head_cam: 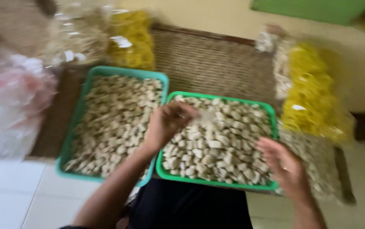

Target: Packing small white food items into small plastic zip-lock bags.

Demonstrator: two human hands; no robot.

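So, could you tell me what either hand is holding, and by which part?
It cannot be told: the left hand and the right hand rest over pale pieces, blurred.

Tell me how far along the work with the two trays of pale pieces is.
Looks done: sealed bags of yellow pieces lie beside the trays. In hand: the left hand is over the green tray, its fingers seeming to pinch a few pale pieces; blur hides the grip. The right hand rests at that tray's right edge. Left: both it and the teal tray remain heaped full.
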